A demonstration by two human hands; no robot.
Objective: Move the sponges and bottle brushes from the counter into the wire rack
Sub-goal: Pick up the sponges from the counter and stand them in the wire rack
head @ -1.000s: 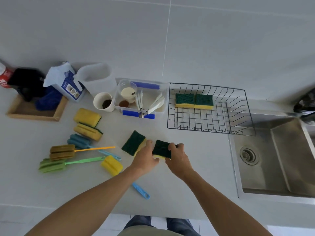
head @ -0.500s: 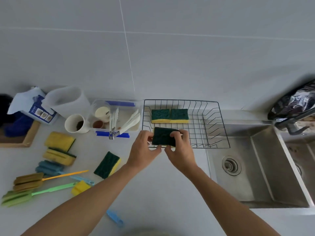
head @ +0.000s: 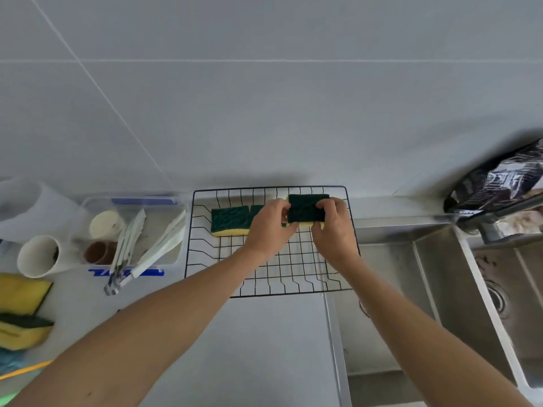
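A black wire rack [head: 293, 271] stands on the counter beside the sink. Both my hands hold a green-and-yellow sponge [head: 305, 210] at the rack's back right: my left hand [head: 269, 227] pinches its left end, my right hand [head: 333, 230] its right end. Two like sponges lie along the rack's back wall; one [head: 230, 220] shows fully, the other is mostly hidden behind my left hand. On the counter at the far left lie two more sponges [head: 22, 293], [head: 20, 330]. An orange brush handle [head: 26, 370] pokes in at the left edge.
A clear plastic tub [head: 132, 204] holding tongs and small cups sits left of the rack, with a white cup [head: 38, 257] beside it. The steel sink [head: 435, 289] lies right of the rack, a tap and a dark foil bag [head: 496, 183] above it.
Both hands carried the sponge from the rack's front edge to its back right, beside the two sponges there. The view shifted right, so the brushes dropped out of sight.
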